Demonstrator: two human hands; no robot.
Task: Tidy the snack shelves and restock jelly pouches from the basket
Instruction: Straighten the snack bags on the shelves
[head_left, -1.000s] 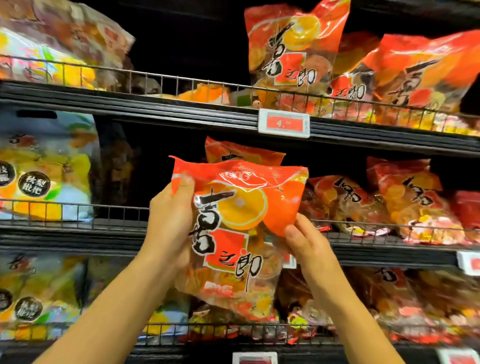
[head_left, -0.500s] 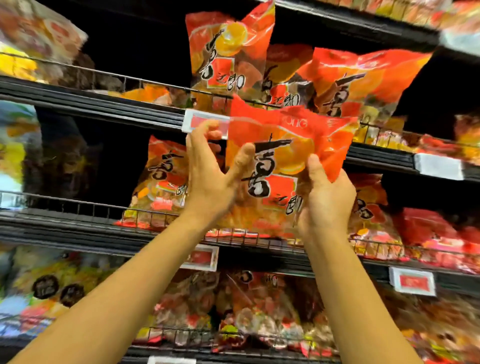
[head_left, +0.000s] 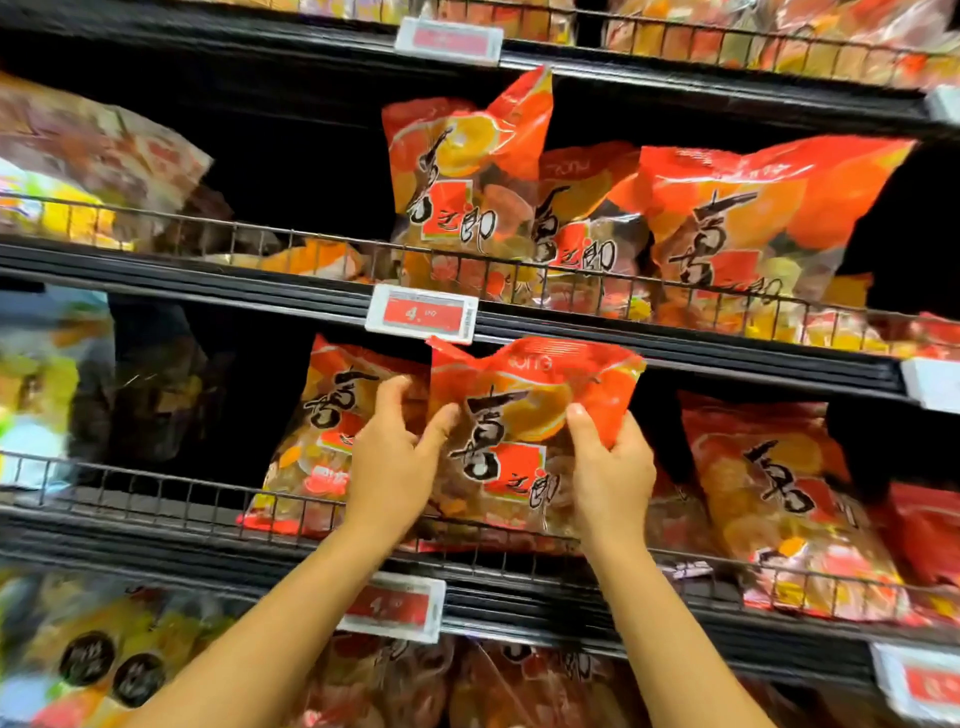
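Head view, centre of the frame: I see both hands holding one orange jelly pouch (head_left: 524, 415) upright over the wire rail (head_left: 156, 491) of the middle shelf (head_left: 130, 551). The left hand (head_left: 392, 467) grips the pouch's left edge, thumb on the printed face and fingers curled behind it. The right hand (head_left: 610, 467) pinches the right edge, thumb on the front and fingers wrapped round the back. The pouch's top corner reaches just under the price tag (head_left: 421, 314) on the shelf edge above. A second pouch (head_left: 332, 415) of the same print stands just beside it on the left, partly behind the left hand; I cannot tell whether the two touch. A third pouch (head_left: 779, 483) leans at the right of the same shelf, apart from the held one. In the upper centre and upper right, three like pouches (head_left: 587, 208) stand in a row on the shelf above. Mixed yellow packs (head_left: 78, 171) fill the blurred left of the frame
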